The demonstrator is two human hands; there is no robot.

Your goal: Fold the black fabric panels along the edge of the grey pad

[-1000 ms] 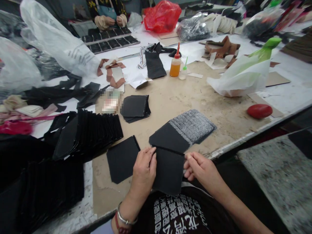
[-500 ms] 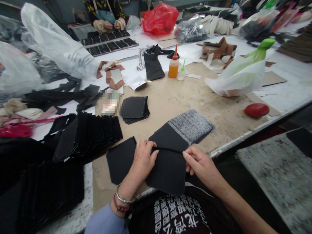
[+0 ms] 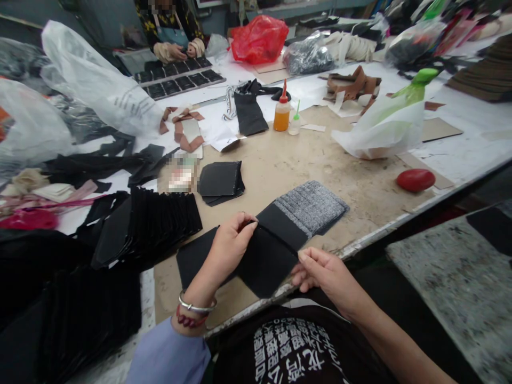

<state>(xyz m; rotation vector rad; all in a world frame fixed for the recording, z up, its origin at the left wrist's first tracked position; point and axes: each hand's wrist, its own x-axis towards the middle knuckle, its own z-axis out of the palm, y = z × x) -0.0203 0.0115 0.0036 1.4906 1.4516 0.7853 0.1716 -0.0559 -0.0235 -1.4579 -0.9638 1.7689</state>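
A flat black panel (image 3: 264,264) with a narrow raised edge hangs between my two hands near the table's front edge. My left hand (image 3: 228,242) pinches the upper left end of that edge between thumb and fingers. At its lower right end, my right hand (image 3: 324,269) is closed on the same edge with thumb and forefinger. Another black panel (image 3: 194,256) lies partly under my left hand. Just beyond the held panel is a fanned stack of grey speckled pieces (image 3: 314,205), with black material showing beside it.
Black pieces stand packed in a row (image 3: 156,226) at the left. A small black stack (image 3: 220,181), an orange-filled bottle (image 3: 281,114), a small clear bottle (image 3: 295,124) and a red oval object (image 3: 416,180) sit farther back. Across the table a person (image 3: 172,37) handles dark pieces.
The held panel has tilted, its left end rising away from me and its lower part swinging left. My left hand moved up with it; my right hand stayed nearly in place.
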